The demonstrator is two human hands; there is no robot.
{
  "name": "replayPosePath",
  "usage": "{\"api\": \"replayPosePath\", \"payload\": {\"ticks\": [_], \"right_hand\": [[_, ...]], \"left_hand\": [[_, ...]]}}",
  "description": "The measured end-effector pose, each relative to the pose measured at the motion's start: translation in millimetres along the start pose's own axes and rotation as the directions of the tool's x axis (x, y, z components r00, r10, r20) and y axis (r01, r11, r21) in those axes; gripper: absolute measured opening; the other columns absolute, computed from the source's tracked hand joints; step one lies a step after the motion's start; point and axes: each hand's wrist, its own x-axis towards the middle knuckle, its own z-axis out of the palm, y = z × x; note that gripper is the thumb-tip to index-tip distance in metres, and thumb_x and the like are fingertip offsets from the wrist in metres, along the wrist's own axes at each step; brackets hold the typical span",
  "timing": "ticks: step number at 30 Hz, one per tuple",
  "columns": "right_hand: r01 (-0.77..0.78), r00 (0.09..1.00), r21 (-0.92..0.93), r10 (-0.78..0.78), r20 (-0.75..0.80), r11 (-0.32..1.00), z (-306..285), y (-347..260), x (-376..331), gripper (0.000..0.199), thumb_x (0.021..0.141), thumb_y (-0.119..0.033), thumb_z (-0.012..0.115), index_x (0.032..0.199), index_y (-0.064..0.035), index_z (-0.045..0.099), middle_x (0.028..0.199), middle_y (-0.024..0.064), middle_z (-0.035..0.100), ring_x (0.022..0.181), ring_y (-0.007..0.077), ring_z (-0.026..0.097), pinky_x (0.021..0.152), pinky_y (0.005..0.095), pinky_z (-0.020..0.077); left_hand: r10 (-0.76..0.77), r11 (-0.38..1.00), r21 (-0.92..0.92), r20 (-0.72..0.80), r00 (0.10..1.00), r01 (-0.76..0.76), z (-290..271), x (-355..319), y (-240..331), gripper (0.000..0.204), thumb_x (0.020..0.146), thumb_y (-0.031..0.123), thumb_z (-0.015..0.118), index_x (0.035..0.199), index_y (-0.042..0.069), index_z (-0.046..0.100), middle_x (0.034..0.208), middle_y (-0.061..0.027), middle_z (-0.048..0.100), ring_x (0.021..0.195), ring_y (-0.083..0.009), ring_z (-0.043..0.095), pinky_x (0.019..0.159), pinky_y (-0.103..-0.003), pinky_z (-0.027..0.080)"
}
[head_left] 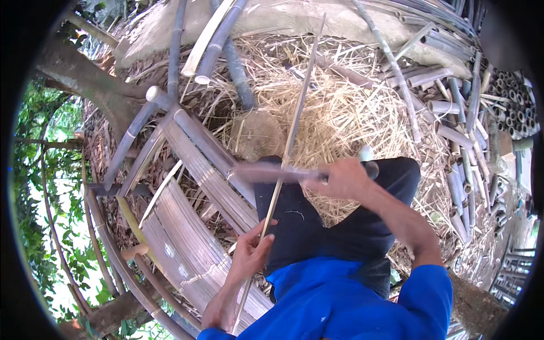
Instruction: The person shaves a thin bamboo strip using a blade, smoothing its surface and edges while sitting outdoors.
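My left hand [249, 255] is closed around the lower part of a long, thin bamboo strip [298, 110]. The strip slants up and away from beside my left thigh, and its lower end runs back past my forearm. Over my lap, my right hand [344, 180] grips a large knife by its handle. The knife's blade [263, 172] points left and lies across the strip, blurred by motion. From this view I cannot tell how deeply the edge touches the strip.
Pale shavings [351, 107] cover the ground ahead of my knees, around a cut stump [258, 136]. A split-bamboo bench [184, 241] stands at my left, with bamboo poles [221, 42] beyond it. Stacked bamboo pieces [453, 107] lie at the right.
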Motion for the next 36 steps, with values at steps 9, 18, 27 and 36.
{"api": "replayPosePath", "payload": {"ticks": [9, 18, 27, 36], "right_hand": [[-0.229, 0.969, -0.025, 0.231, 0.093, 0.973, -19, 40, 10, 0.083, 0.091, -0.084, 0.036, 0.118, -0.0170, 0.076, 0.071, 0.0145, 0.070, 0.073, 0.0332, 0.072, 0.072, 0.0471, 0.0579], [-0.429, 0.892, -0.277, 0.356, -0.278, 0.860, -104, 265, 44, 0.067, 0.103, -0.063, 0.040, 0.134, -0.0073, 0.061, 0.080, 0.0215, 0.069, 0.068, 0.0348, 0.070, 0.061, 0.0517, 0.0552], [-0.503, 0.814, 0.243, 0.549, -0.189, 0.829, -19, 126, 34, 0.083, 0.094, -0.078, 0.041, 0.100, -0.0016, 0.074, 0.071, 0.0228, 0.067, 0.077, 0.0377, 0.069, 0.077, 0.0514, 0.0538], [-0.035, 0.999, 0.121, 0.033, 0.020, 0.992, 20, 2, -18, 0.060, 0.090, -0.061, 0.064, 0.082, -0.0020, 0.070, 0.064, 0.0196, 0.064, 0.063, 0.0403, 0.067, 0.062, 0.0500, 0.0529]], "left_hand": [[-0.067, 0.989, 0.127, -0.079, 0.995, 0.076, -15, -22, -23, 0.034, 0.101, 0.019, 0.065, 0.131, 0.005, 0.064, 0.061, 0.0107, 0.041, 0.048, -0.0008, 0.035, 0.045, -0.023, 0.024], [-0.072, 0.977, 0.199, -0.002, 0.997, 0.071, -11, -88, -18, 0.032, 0.100, 0.012, 0.064, 0.130, 0.002, 0.066, 0.068, 0.0090, 0.050, 0.059, -0.0007, 0.037, 0.052, -0.021, 0.026], [0.083, 0.982, 0.181, -0.112, 0.990, -0.061, 7, -9, 4, 0.035, 0.103, 0.020, 0.061, 0.133, 0.002, 0.064, 0.063, 0.0075, 0.047, 0.053, -0.0024, 0.041, 0.049, -0.022, 0.030], [0.163, 0.957, 0.258, -0.106, 0.981, -0.132, 19, 44, 24, 0.032, 0.101, 0.018, 0.065, 0.129, 0.003, 0.065, 0.065, 0.0101, 0.046, 0.055, -0.0008, 0.038, 0.049, -0.023, 0.026]]}}
